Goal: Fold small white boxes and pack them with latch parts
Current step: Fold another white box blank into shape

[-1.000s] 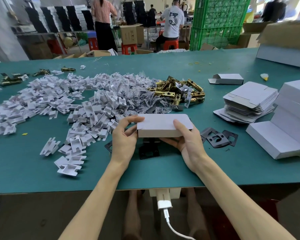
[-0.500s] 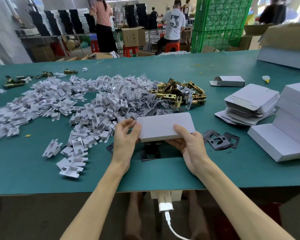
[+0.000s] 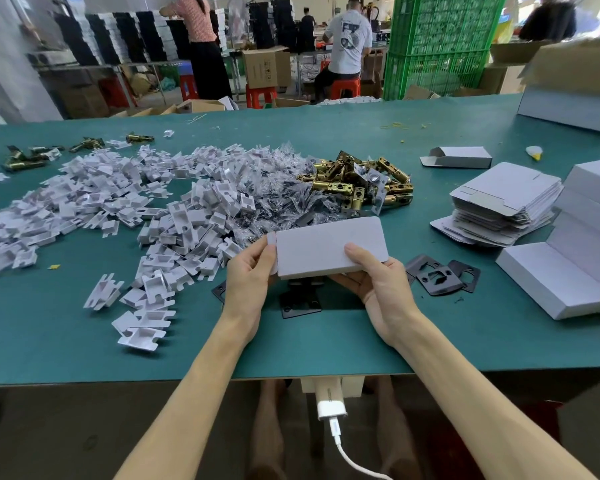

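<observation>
I hold a small white box just above the green table, near the front edge. My right hand grips its right end, thumb on top and fingers underneath. My left hand pinches the end flap at the box's left side. Brass latch parts lie in a heap behind the box. Black strike plates lie to the right of my right hand, and another black plate lies under the box.
A wide spread of white plastic inserts and clear bagged parts covers the left and middle. Flat box blanks and stacked folded boxes stand at the right. One open box lies farther back. People work beyond the table.
The box has tilted so its top faces me more. My left fingers moved from over the box's left end to its end flap.
</observation>
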